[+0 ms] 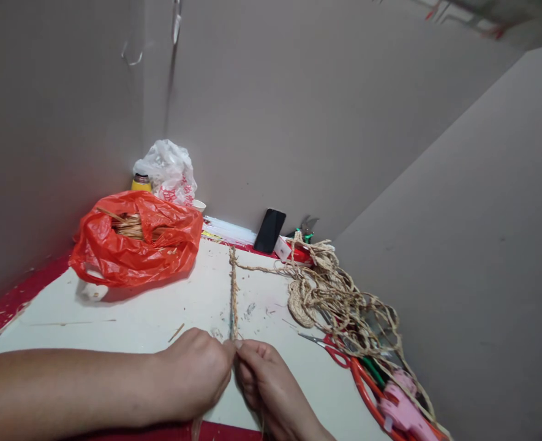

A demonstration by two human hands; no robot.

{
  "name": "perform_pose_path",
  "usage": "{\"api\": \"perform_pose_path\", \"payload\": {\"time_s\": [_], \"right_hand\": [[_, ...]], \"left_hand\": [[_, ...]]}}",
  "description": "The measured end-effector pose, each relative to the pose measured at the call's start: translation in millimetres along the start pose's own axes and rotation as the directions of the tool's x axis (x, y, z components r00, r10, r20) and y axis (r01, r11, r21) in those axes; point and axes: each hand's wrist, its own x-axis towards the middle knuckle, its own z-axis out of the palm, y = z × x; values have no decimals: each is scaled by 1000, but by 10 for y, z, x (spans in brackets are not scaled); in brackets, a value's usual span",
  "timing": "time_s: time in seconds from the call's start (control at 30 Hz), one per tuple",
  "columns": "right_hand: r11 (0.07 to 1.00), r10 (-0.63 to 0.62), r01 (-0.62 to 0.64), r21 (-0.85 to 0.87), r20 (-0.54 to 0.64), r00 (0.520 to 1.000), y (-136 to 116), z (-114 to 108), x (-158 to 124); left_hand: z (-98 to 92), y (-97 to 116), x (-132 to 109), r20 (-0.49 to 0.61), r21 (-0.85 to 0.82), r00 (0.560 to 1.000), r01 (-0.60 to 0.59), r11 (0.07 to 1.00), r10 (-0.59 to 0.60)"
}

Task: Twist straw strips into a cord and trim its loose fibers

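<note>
A narrow length of braided straw rope (234, 294) runs away from me down the middle of the white board (151, 312). My left hand (201, 367) is closed, fingers curled, with its thumb at the near end of the rope. Against it, my right hand (264, 373) pinches at the same end, so the fingertips of both hands nearly meet. Thin pale strands hang below the hands. From the rope's far end, a thinner cord leads right to a tangled pile of braided straw cord (326, 294). What lies inside the left fist is hidden.
A red plastic bag (160, 263) of straw stands at the left. Behind it are a white bag (167, 165) and a yellow container (141, 182). A phone (269, 231) leans at the wall by pruning shears (306, 229). Scissors (337, 352) and a pink glue gun (403, 410) lie right.
</note>
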Motion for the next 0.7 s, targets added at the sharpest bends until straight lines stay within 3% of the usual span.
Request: {"api": "perform_pose_path", "payload": {"time_s": [0.1, 0.17, 0.23, 0.3, 0.4, 0.43, 0.47, 0.5, 0.53, 0.57, 0.6, 0.63, 0.7], "right_hand": [[999, 1, -3, 40, 38, 999, -27, 20, -24], [998, 26, -29, 52, 45, 999, -73, 13, -40], [995, 58, -61, 75, 42, 997, -133, -10, -54], [991, 68, -73, 110, 53, 996, -189, -46, -63], [985, 57, -72, 157, 97, 994, -239, -99, -70], [983, 54, -73, 166, 114, 992, -245, -113, -70], [983, 50, -72, 171, 129, 990, -247, -123, -68], [982, 47, -71, 174, 141, 989, -247, -130, -66], [983, 44, -70, 170, 151, 988, -244, -134, -62], [985, 41, -67, 159, 163, 986, -242, -137, -57], [988, 39, -65, 140, 178, 983, -241, -138, -52], [991, 41, -65, 118, 192, 980, -241, -141, -47], [995, 60, -75, 60, 214, 975, -248, -151, -40]], "left_hand": [[59, 86, -55, 70, 137, 986, -160, 978, 152], [61, 137, -134, 121, 90, 970, -223, 971, 212], [28, 169, -223, 126, -118, 952, -267, 957, 281], [-25, 164, -271, 16, -410, 961, -246, 878, 276], [-90, 68, -173, -187, -666, 980, -174, 726, 63], [-92, 18, -99, -274, -746, 957, -148, 649, -98], [-80, -34, -14, -323, -833, 903, -128, 539, -284], [-51, -82, 72, -297, -895, 874, -114, 432, -385], [-8, -124, 151, -221, -943, 880, -82, 324, -420], [47, -155, 216, -100, -981, 910, -24, 190, -402], [107, -176, 263, 29, -997, 951, 49, 56, -307], [166, -188, 290, 120, -993, 967, 120, -17, -225], [256, -198, 295, 177, -984, 973, 178, -2, -146]]}}
